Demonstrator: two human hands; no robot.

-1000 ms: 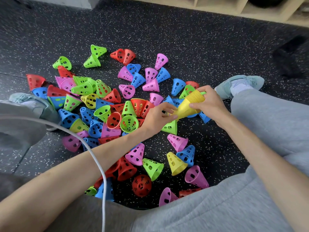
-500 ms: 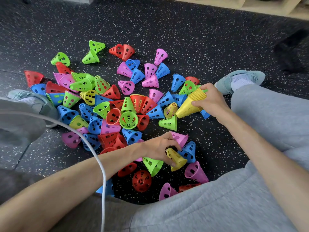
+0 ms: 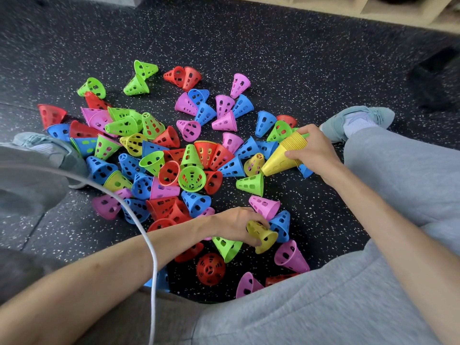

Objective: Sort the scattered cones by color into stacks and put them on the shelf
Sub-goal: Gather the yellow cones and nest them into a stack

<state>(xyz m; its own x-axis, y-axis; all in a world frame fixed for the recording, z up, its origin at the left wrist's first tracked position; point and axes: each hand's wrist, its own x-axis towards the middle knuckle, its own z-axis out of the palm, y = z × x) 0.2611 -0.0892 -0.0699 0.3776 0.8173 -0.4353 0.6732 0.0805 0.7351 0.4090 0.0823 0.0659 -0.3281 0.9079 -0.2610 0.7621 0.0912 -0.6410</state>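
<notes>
Gripping a yellow cone (image 3: 262,235), left hand (image 3: 234,224); right hand (image 3: 315,151) grasps yellow stack (image 3: 283,158) over speckled black floor (image 3: 273,46).

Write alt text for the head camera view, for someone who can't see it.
A seated person's left hand grips a loose yellow cone on a dark speckled floor, while the right hand holds a stack of yellow cones. Red, blue, green, pink and yellow perforated cones lie scattered between their legs.

Cones (image 3: 191,155) scattered on floor (image 3: 273,46) between legs; shelf (image 3: 373,8) beyond.
</notes>
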